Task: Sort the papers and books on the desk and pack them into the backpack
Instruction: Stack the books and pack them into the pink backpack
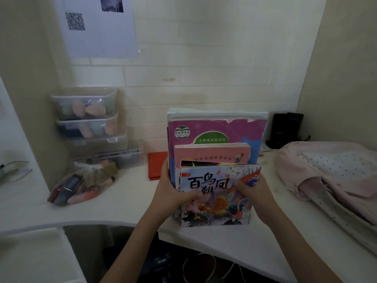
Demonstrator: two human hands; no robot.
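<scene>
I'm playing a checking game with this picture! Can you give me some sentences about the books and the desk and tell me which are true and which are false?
1. Both hands, left hand and right hand, hold the stack of books. True.
2. The front book is plain black. False: its cover is colourful, with big characters.
3. The books lie flat. False: they stand upright on the desk.
4. Clear boxes are stacked at the left. True.
5. A pink backpack lies at the right. True.
</scene>
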